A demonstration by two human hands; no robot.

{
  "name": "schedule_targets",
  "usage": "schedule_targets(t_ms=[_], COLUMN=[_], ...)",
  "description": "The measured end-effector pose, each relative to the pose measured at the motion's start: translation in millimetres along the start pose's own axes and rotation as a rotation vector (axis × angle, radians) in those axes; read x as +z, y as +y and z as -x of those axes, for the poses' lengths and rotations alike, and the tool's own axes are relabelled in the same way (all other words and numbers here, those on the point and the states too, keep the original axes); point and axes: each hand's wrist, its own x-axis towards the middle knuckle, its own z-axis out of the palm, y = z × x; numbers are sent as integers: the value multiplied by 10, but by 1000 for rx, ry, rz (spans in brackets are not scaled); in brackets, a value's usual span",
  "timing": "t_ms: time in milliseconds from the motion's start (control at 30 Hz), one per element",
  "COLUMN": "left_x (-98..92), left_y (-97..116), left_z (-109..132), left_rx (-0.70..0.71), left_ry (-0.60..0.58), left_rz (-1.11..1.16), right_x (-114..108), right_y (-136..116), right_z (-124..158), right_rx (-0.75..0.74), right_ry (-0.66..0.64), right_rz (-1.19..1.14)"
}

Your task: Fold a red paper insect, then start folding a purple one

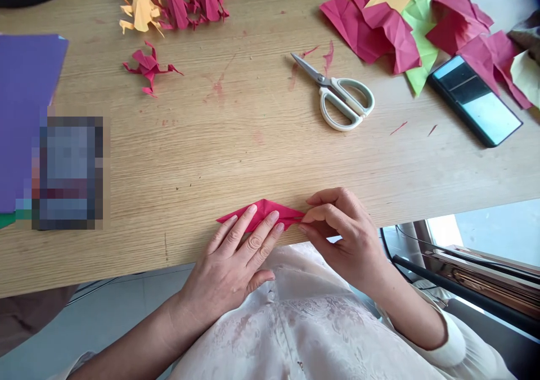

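A folded red paper piece (265,212), long and pointed at both ends, lies flat at the near edge of the wooden table (236,143). The left hand (236,262) rests on it with fingers extended, pressing the paper down. The right hand (341,231) pinches the paper's right tip between thumb and forefinger, the other fingers curled. Farther back, right of centre, lie white-handled scissors (340,95), blades apart. A dark phone (475,98) sits at far right beside loose red, green and yellow sheets (392,22). A small red folded figure (148,67) lies at far left, near purple paper (23,110).
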Motion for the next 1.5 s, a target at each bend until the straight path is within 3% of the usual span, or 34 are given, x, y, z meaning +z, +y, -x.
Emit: schedule_targets(t_ms=[333, 667, 900, 1100, 1500], left_x=[33, 0, 57, 73, 75], left_y=[113, 253, 283, 283, 275], left_z=[-20, -96, -76, -57, -59], left_rx=[-26, -58, -97, -106, -101], left_ry=[35, -15, 15, 12, 11], left_rz=[-112, -212, -201, -199, -184], right_x=[42, 94, 51, 70, 134], right_y=[-11, -52, 134, 295, 348], right_z=[-27, 7, 265, 380, 401], right_rx=[-19, 5, -151, -388, -429], right_ry=[15, 61, 147, 54, 81], right_rz=[63, 106, 129, 329, 465])
